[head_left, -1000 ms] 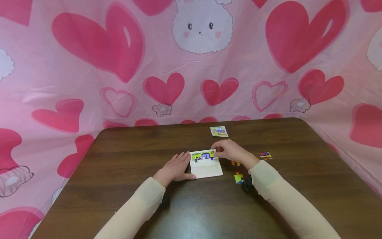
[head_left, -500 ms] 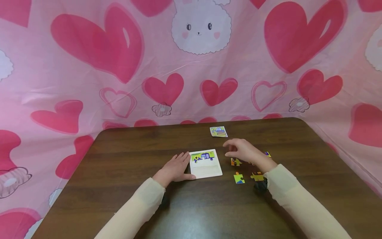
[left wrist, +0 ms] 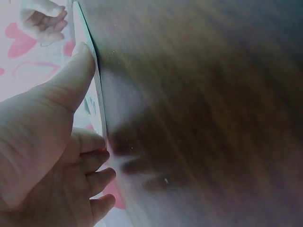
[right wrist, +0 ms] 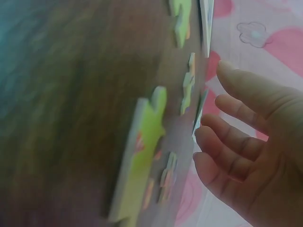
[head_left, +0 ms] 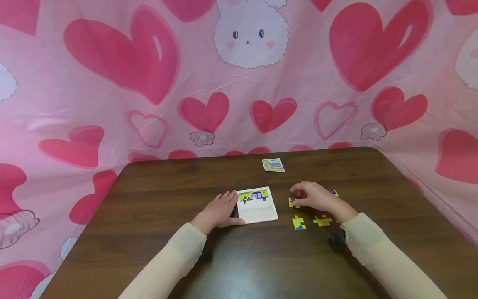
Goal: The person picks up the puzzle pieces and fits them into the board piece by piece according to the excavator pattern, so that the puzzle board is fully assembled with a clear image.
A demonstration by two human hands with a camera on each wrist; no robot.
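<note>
A white puzzle tray (head_left: 257, 211) lies mid-table, its top row filled with pieces picturing a purple vehicle. Along its left side rests my left hand (head_left: 220, 210), fingers extended, thumb touching the lower left corner; the left wrist view shows that thumb on the tray's rim (left wrist: 97, 78). My right hand (head_left: 315, 196) is over an orange and green puzzle piece (head_left: 291, 202), part of which it hides. In the right wrist view the right hand's (right wrist: 246, 132) fingers are loosely bent, apart from the pieces, with nothing between them.
Nearer me lie a green and blue piece (head_left: 298, 224) and a yellow-green piece (head_left: 322, 221). Another piece (head_left: 335, 193) is partly hidden behind the right wrist. A picture card (head_left: 273, 165) lies near the table's far edge, before a pink heart-patterned cloth (head_left: 239, 116).
My right hand has left the tray's upper right corner and moved right, then down toward the orange and green piece. My left hand has stayed at the tray.
</note>
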